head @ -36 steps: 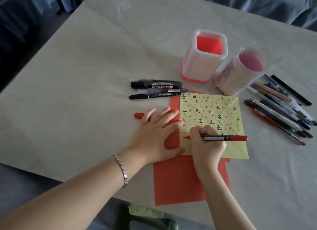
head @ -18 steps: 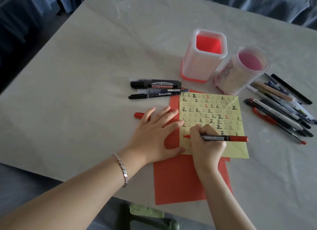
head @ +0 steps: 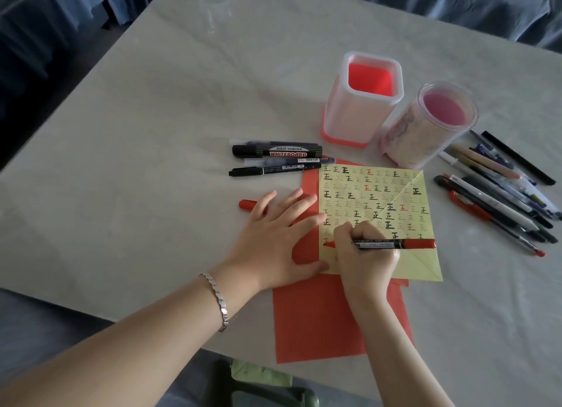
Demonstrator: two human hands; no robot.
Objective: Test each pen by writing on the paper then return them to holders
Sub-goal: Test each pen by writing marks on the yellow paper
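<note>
My right hand (head: 365, 254) grips a red marker (head: 395, 244) and its tip touches the lower left of the yellow paper (head: 377, 206), which is covered in small written characters. My left hand (head: 273, 236) lies flat with straight fingers on the red sheet (head: 319, 321) and the paper's left edge. A red cap (head: 247, 205) lies partly under my left fingers. A square pink holder (head: 362, 102) and a round clear holder (head: 425, 127) stand behind the paper.
Three markers, one labelled WHITEBOARD (head: 276, 152), lie left of the holders. Several pens (head: 498, 190) lie in a loose pile to the right of the paper. The table's near edge (head: 182, 339) runs below my forearms. Blue fabric surrounds the table.
The red marker's tip has shifted very slightly on the paper. My left hand has not moved.
</note>
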